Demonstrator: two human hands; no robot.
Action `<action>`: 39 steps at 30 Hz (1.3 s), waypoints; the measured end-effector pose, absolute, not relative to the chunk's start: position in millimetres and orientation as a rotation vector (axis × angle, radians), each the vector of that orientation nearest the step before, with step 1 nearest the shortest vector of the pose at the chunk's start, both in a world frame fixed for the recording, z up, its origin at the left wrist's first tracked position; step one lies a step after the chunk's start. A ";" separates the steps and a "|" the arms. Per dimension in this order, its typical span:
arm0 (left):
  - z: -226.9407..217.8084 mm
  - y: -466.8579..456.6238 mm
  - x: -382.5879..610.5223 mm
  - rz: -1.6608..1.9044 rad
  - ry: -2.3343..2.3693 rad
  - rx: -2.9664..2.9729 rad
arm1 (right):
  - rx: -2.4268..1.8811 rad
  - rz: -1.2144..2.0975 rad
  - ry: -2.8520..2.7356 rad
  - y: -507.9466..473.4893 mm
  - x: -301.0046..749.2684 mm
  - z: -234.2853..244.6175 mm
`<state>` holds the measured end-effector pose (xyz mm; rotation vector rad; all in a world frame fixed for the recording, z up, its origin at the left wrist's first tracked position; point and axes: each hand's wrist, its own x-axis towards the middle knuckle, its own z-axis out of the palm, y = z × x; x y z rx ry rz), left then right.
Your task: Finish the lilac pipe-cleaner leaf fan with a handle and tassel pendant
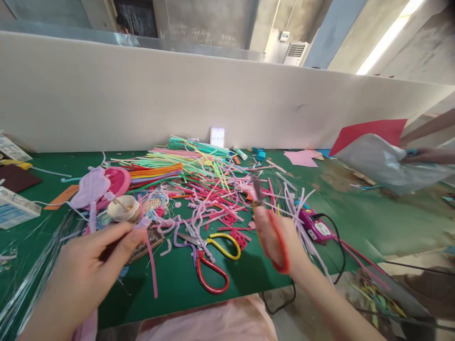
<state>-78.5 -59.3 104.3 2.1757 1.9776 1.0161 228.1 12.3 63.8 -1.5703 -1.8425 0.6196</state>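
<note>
You are wearing a pale pink, creased cloth garment, while your left hand and right hand are showing bare.

A lit phone stands mid-frame before a white partition, with a louvred vent upper right and red sheet mid-right.

No text is reading clearly.
Pale lettering is running in short rows across the far wall, showing too faintly to make out; the phone is displaying tiny marks, the purple device is bearing a blurred white label, and the left-hand box is carrying illegible print.
</note>
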 end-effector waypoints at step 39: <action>95.5 -44.8 -9.1 1.084 1.670 2.336 | -0.626 -0.109 -2.120 12.3 164.6 91.8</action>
